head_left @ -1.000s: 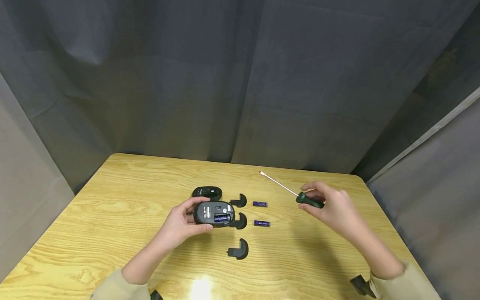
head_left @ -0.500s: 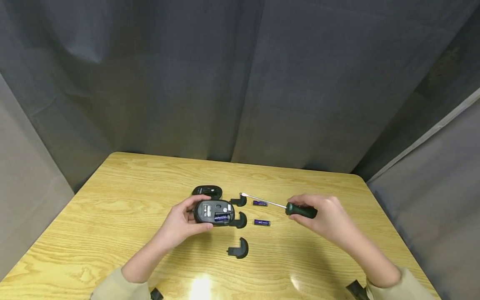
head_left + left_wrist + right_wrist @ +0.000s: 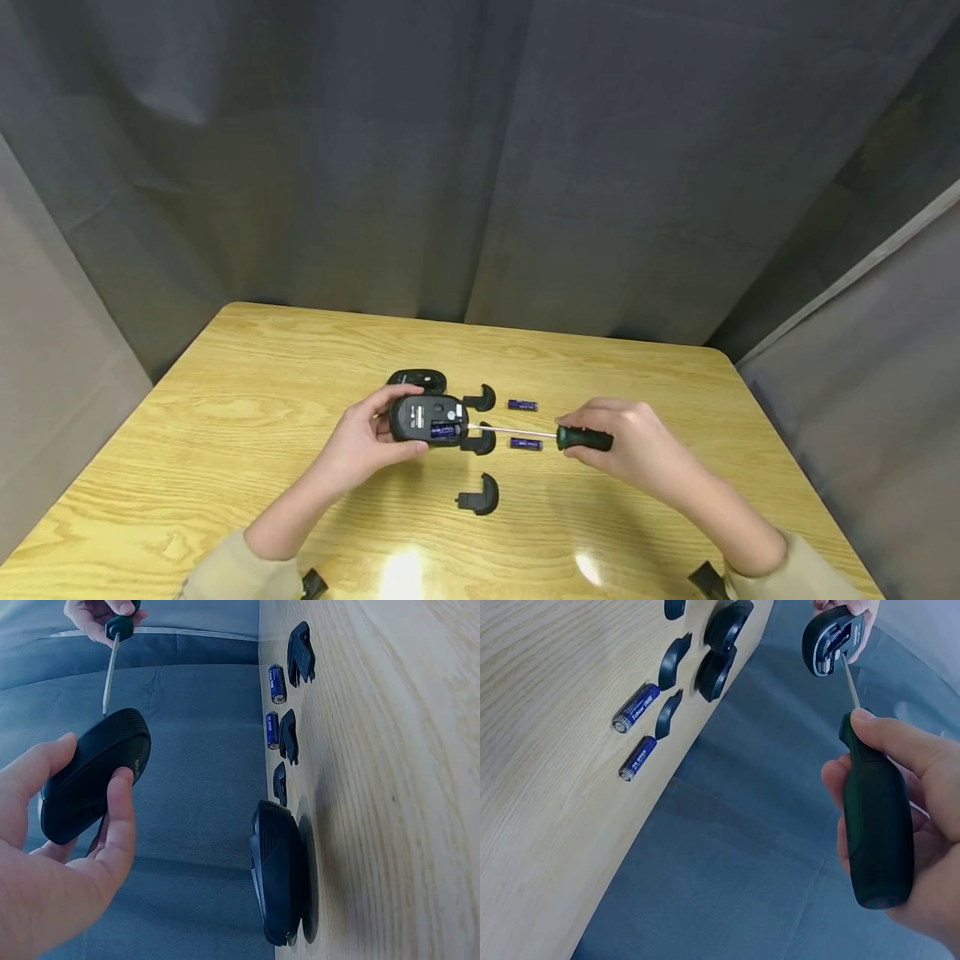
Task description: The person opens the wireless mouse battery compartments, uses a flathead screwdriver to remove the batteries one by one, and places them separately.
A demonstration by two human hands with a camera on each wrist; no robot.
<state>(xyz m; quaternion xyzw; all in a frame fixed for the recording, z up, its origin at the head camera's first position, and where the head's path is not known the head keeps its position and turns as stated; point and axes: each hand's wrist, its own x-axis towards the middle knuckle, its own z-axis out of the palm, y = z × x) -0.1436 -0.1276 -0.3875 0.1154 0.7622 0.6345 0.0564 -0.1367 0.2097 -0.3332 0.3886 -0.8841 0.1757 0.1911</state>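
My left hand (image 3: 367, 446) grips a black computer mouse (image 3: 408, 422) above the table, underside up. Its battery cover is off, and a blue battery (image 3: 446, 431) lies in the open compartment. In my right hand (image 3: 626, 442) is a screwdriver, held by its dark green handle (image 3: 585, 438). The thin metal shaft (image 3: 517, 432) points left, its flat tip right at the compartment's right end. From the right wrist view, the thumb lies along the handle (image 3: 877, 825) and the tip meets the held mouse (image 3: 829, 645). Fingers hide part of the mouse's left side.
Another mouse (image 3: 417, 380) lies behind the held one; the right wrist view shows two mice on the table. Three black battery covers (image 3: 480, 495) form a column right of the held mouse. Two blue batteries (image 3: 525, 444) lie beside them. A grey curtain (image 3: 375, 167) hangs behind the table.
The right hand has moved left and slightly down, bringing the screwdriver from above the right of the table to the mouse, its shaft now nearly level. The left hand has hardly moved.
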